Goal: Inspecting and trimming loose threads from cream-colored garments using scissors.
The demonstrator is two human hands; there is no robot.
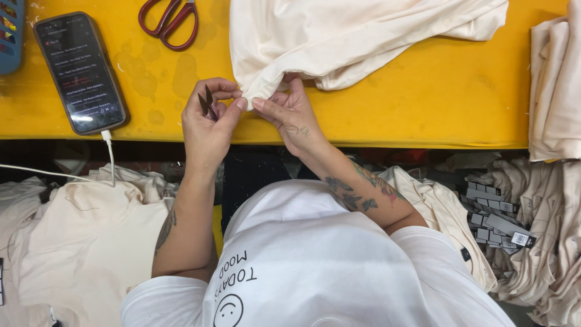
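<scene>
A yellow table is filling the upper view; everything is placed relative to it. A cream garment is lying on its middle, one corner drooping toward the near edge. There the right hand is pinching that corner taut, while the left hand is curling shut around small thread snips and gripping the fabric too. A phone is charging at the table's left, red scissors along its far edge
</scene>
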